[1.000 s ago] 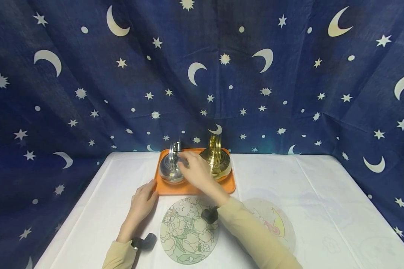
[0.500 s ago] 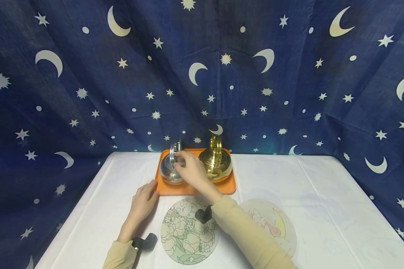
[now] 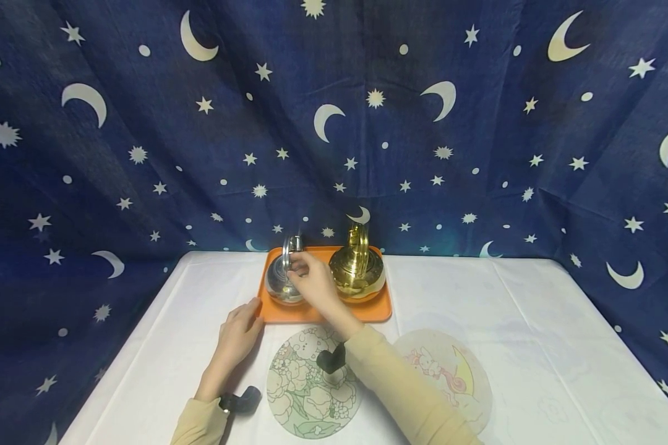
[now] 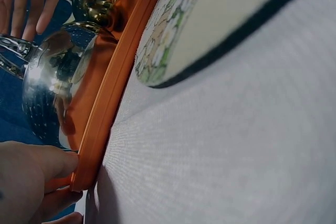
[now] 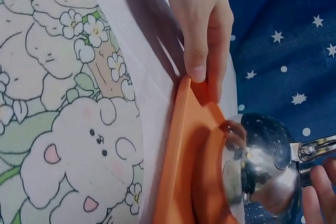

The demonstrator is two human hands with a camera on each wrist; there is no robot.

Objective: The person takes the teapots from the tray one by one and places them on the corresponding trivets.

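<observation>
A shiny silver kettle (image 3: 281,287) with a raised handle stands on the left of an orange tray (image 3: 323,315). To its right on the same tray is a gold kettle (image 3: 362,281). My left hand (image 3: 238,334) holds the tray's near left corner, its thumb against the front rim in the left wrist view. Just right of the silver kettle's handle (image 3: 286,252) is my right hand (image 3: 317,281). Its fingers (image 4: 37,11) look straight in the left wrist view, close to that handle; whether they touch it I cannot tell.
A round mat with cartoon animals and flowers (image 3: 300,402) lies before the tray. Partly under my right forearm, another round mat with a moon (image 3: 467,371) lies to the right. A blue curtain with moons and stars (image 3: 389,123) hangs behind the white-covered table (image 3: 534,371).
My right hand has shifted slightly left toward the silver kettle's handle, away from the gold kettle. My left hand stays at the tray's corner, and both kettles stand where they were.
</observation>
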